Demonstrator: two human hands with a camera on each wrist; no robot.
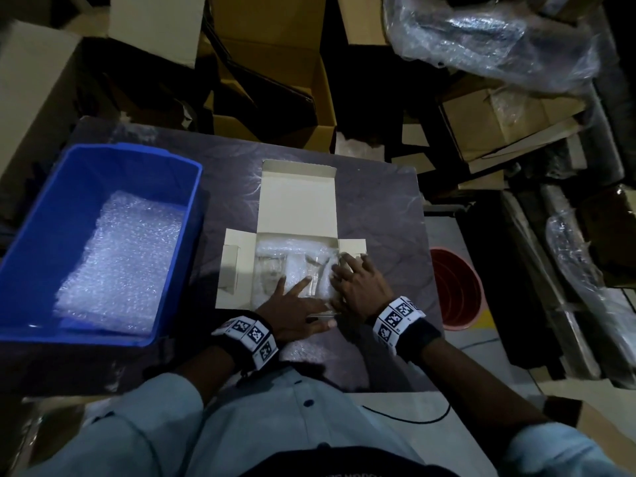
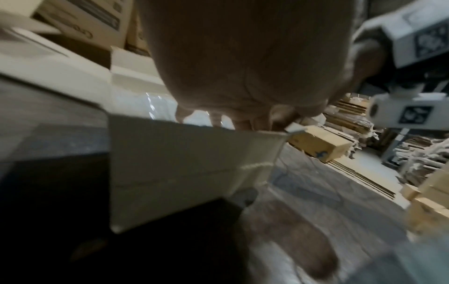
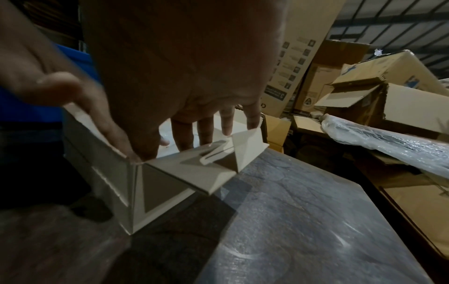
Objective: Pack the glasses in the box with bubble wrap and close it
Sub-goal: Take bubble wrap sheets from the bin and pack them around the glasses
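With glasses (image 1: 311,270) lying under bubble wrap (image 1: 292,251) inside the open box (image 1: 296,208) on the desk (image 1: 378,208), could crack under hard pressing. Both grips released: left hand (image 1: 296,309) and right hand (image 1: 358,285) flat on the wrap. Might also crease the side flap (image 3: 206,167).

The head view is dim, with light falling mostly on the middle; toward 12 and 3 o'clock the surroundings sink into near black. The bubble wrap (image 1: 117,256) at 9 o'clock glints. Wide-angle bending curves the edges. The left wrist view is smeared with motion blur and black at 7 o'clock. In the right wrist view, the box (image 3: 167,184) throws a hard shadow toward 5 o'clock.
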